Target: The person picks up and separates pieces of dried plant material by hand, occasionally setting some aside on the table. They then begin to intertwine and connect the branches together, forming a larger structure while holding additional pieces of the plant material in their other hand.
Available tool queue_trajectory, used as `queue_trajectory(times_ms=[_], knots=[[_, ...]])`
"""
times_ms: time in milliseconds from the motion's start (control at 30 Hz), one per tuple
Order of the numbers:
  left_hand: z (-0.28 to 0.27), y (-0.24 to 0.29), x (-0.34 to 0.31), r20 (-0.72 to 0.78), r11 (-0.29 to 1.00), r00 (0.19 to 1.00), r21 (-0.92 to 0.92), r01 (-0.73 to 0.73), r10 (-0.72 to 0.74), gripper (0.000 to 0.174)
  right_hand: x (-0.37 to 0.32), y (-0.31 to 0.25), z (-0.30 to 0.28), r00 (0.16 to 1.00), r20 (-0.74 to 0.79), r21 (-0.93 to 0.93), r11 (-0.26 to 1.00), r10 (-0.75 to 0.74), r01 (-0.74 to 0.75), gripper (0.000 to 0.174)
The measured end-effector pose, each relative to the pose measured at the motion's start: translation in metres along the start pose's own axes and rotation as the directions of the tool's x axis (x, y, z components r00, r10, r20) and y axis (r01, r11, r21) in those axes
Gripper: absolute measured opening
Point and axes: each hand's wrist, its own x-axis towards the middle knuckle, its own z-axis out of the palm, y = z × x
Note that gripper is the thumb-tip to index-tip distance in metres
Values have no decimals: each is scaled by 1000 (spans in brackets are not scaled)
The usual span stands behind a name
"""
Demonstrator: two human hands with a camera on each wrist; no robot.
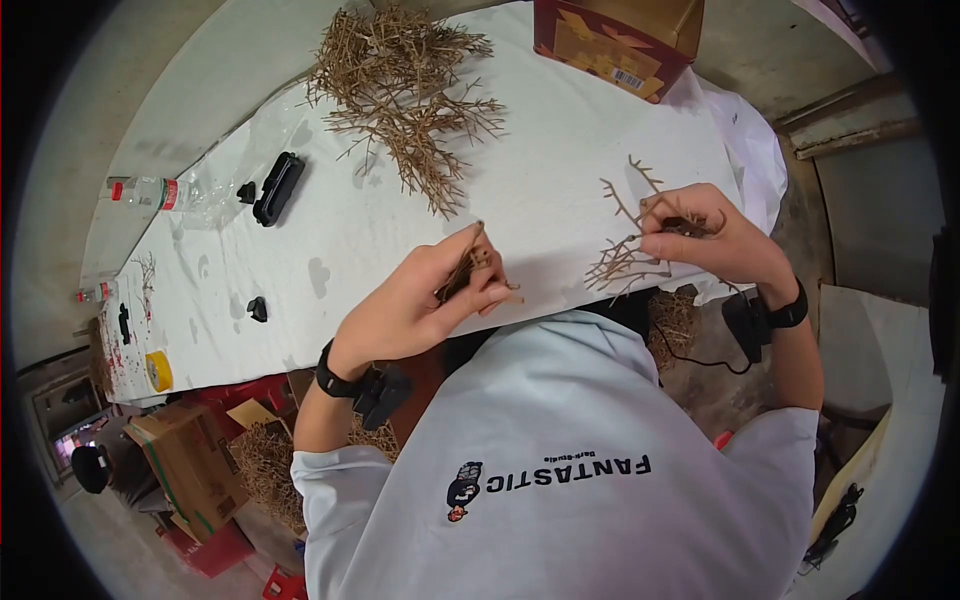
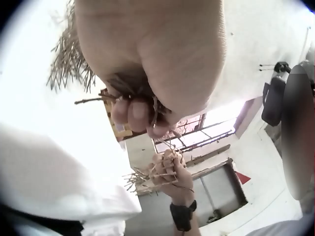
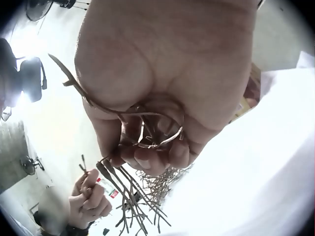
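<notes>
My left hand (image 1: pixel 415 300) grips a small bundle of short brown twigs (image 1: pixel 460 275) near the table's front edge. In the left wrist view a twig end (image 2: pixel 88 101) sticks out past its curled fingers. To the right, my right hand (image 1: pixel 722 238) holds thin branched twigs (image 1: pixel 618 262), their forked ends spreading toward the left hand. The right wrist view shows several of these stems (image 3: pixel 132 196) hanging from the fingertips and one bent twig (image 3: pixel 103 109) crossing the palm. A large tangled heap of similar dry twigs (image 1: pixel 405 60) lies on the table beyond the hands.
The long table has a white cloth (image 1: pixel 560 170). An open carton (image 1: pixel 615 55) stands at its far right. Toward the left are a black case-like object (image 1: pixel 278 190), a plastic bottle (image 1: pixel 150 193) and yellow tape (image 1: pixel 158 371). Cardboard boxes (image 1: pixel 190 465) and more twigs (image 1: pixel 268 475) sit below.
</notes>
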Motion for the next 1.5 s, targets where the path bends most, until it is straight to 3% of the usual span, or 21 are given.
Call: queue_trajectory(times_ms=[67, 200, 367, 467, 667, 767, 867, 900, 1000, 1067, 1200, 1267, 1333, 1367, 1433, 1500], knots=[[9, -2, 9, -105, 994, 994, -111, -23, 12, 14, 2, 0, 4, 1000, 23, 76, 997, 9, -11, 18], [18, 6, 28, -215, 996, 977, -87, -3, -16, 21, 10, 1, 13, 999, 49, 200, 980, 7, -16, 20], [37, 3, 50, -112, 998, 993, 57, -39, 45, 28, 25, 11, 24, 996, 71, 347, 938, -51, 24, 21], [49, -5, 59, -128, 918, 975, 378, -123, 183, 27, 31, 12, 31, 998, 14, 327, 944, -60, 52, 23], [36, -24, 60, -119, 795, 892, 515, -320, 436, 30, 26, 14, 24, 1000, -19, 337, 941, -25, 30, 32], [27, -29, 57, -113, 741, 839, 542, -397, 532, 33, 16, 10, 13, 998, 61, 181, 983, 7, -18, 41], [12, -28, 56, 156, 483, 801, 726, -490, 578, 28, 6, 9, 9, 989, 143, 79, 996, 24, -35, 42], [11, -28, 53, 157, 483, 801, 725, -490, 578, 28, 4, 9, 8, 982, 186, 26, 999, 36, -41, 42], [10, -17, 45, 298, 235, 826, 863, -448, 478, 31, 2, 16, 10, 979, 205, -102, 994, -5, 26, 41], [7, -14, 44, 309, 180, 818, 880, -439, 485, 30, 0, 18, 11, 976, 215, -165, 984, -24, 60, 41], [-18, -14, 39, 317, 28, 761, 915, -403, 566, 19, -8, 21, 6, 977, 201, -100, 991, -72, 94, 40], [-66, -17, 19, 61, 162, 857, 973, -166, 512, 18, -26, 34, -12, 976, 218, -105, 994, 17, 6, 38], [-95, -21, -2, -270, 333, 821, 937, 104, 503, 22, -33, 44, -21, 975, 215, -106, 994, 61, -39, 37], [-91, -22, -5, -264, 340, 823, 936, 93, 503, 22, -35, 54, -21, 990, 130, 100, 993, 58, -71, 35], [-82, -24, -9, -319, 466, 808, 882, 63, 496, 23, -38, 72, -21, 994, -41, 482, 873, 99, -68, 41], [-73, -25, -12, -342, 527, 803, 849, 41, 489, 23, -30, 74, -11, 999, -36, 580, 815, 39, -11, 50]])
